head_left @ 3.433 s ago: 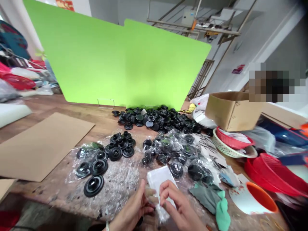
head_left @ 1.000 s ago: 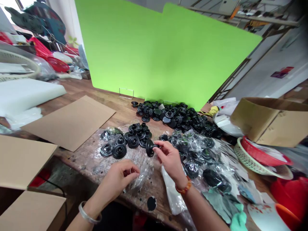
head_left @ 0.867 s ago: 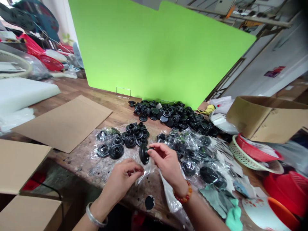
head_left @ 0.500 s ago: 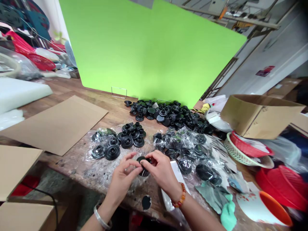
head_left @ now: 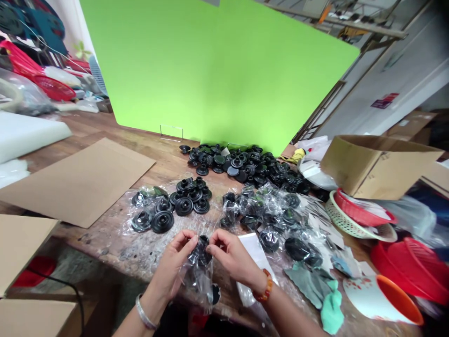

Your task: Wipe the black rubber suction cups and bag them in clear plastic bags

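Near the table's front edge, a black round ridged part (head_left: 200,252) sits in a clear plastic bag (head_left: 202,286) that hangs down below it. My left hand (head_left: 171,260) is closed on the left side of the bagged part, thumb and forefinger pinching at its top. From the right, my right hand (head_left: 233,257) pinches at the bag's upper edge, its fingertips close to the part. Beyond my hands lie a small group of bare black parts (head_left: 184,206) and a few bagged ones (head_left: 141,221). More bagged parts (head_left: 270,239) are heaped to the right.
A large pile of black parts (head_left: 242,164) lies before a green panel (head_left: 217,75). At left are a cardboard sheet (head_left: 80,182) and an open carton (head_left: 28,252). Right stand baskets (head_left: 345,224), a cardboard box (head_left: 379,168), an orange-lined container (head_left: 372,299) and green cloth (head_left: 331,311).
The part between my hands now shows inside the plastic bag, with the bag hanging toward me. My fingers have shifted grip, and the right hand has moved slightly right and lower.
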Action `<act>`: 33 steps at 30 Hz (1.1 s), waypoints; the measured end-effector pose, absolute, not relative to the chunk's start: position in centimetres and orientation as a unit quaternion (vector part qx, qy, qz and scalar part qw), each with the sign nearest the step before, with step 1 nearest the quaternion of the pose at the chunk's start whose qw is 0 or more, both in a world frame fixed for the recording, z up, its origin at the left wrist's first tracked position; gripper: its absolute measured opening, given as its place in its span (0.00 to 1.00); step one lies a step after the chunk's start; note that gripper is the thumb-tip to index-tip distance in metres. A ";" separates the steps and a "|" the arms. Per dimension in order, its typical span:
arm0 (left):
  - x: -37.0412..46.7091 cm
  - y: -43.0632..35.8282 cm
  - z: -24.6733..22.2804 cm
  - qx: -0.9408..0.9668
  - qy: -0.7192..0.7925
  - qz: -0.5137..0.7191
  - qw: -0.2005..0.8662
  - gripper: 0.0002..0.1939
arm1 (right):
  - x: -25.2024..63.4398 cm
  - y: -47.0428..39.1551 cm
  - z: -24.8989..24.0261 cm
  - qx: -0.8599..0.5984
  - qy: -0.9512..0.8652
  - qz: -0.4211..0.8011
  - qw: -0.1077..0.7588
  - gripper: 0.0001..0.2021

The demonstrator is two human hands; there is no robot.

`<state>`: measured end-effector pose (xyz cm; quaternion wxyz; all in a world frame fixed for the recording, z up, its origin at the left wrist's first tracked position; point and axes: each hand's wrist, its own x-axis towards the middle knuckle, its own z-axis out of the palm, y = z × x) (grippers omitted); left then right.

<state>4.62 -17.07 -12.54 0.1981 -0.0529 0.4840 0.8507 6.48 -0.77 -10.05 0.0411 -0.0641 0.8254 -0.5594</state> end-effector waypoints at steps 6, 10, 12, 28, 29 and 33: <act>4.9 -16.9 -12.3 -0.051 0.434 0.868 0.235 0.11 | 6.5 -1.6 -10.9 -0.052 0.786 -0.616 0.011 0.03; 5.1 -16.6 -12.7 -0.060 0.420 0.880 0.214 0.12 | 6.3 -1.7 -11.2 -0.005 0.758 -0.651 -0.036 0.02; 5.1 -16.5 -13.1 -0.060 0.439 0.878 0.181 0.12 | 6.5 -1.7 -11.1 -0.006 0.776 -0.630 -0.037 0.02; 3.9 -16.9 -13.0 -0.086 0.440 0.854 0.264 0.12 | 7.4 -0.4 -12.2 -0.134 0.871 -0.456 -0.120 0.11; 3.8 -17.4 -12.9 -0.048 0.458 0.838 0.291 0.11 | 7.4 -0.2 -12.0 -0.137 0.870 -0.457 -0.124 0.11; 3.0 -19.1 -11.6 0.187 0.619 0.720 0.252 0.08 | 7.6 0.5 -10.1 -0.184 0.863 -0.462 -0.085 0.13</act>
